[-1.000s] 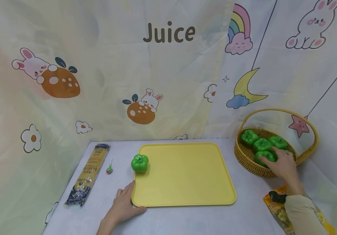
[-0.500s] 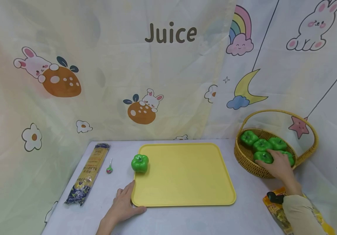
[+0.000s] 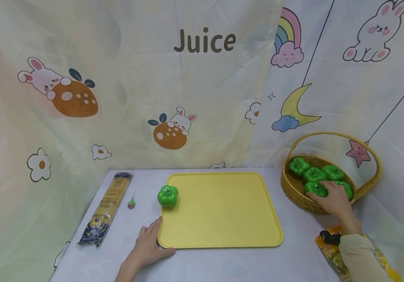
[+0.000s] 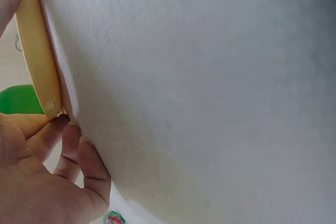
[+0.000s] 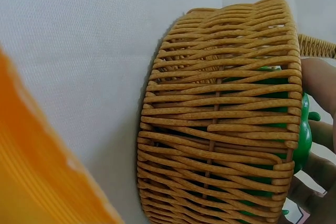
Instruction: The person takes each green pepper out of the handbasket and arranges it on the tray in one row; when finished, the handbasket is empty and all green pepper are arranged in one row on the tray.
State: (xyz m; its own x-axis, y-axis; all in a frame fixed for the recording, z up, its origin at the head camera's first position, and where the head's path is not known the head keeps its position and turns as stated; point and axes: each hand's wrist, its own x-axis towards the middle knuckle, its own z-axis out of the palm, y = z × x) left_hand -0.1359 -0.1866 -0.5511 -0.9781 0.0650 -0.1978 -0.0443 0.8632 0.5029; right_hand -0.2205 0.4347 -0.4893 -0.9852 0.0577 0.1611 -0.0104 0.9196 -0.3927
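Note:
My right hand (image 3: 336, 199) reaches into the wicker basket (image 3: 297, 197) at the right and grips the front green bell pepper (image 3: 314, 189), thumb on its near left side and fingers over its far side. Several more green bell peppers (image 3: 298, 166) lie around it. In the right wrist view the basket's woven wall (image 5: 215, 108) hides most of that pepper (image 5: 304, 135). My left hand (image 3: 148, 244) rests at the near left corner of the yellow tray (image 3: 223, 211), thumb along the front edge and fingertips at the left side. Another bell pepper (image 3: 168, 196) sits on the tray's left rim.
A long noodle packet (image 3: 107, 209) and a small lollipop (image 3: 131, 203) lie on the white table left of the tray. Under my right forearm is a yellow-orange snack bag (image 3: 332, 250). The basket's tall handle (image 3: 332, 133) arches over it. A printed cloth hangs behind.
My right hand has shifted slightly left and toward me, and its fingers have come round the front bell pepper. The pepper at the basket's right shows more. The left hand stays still.

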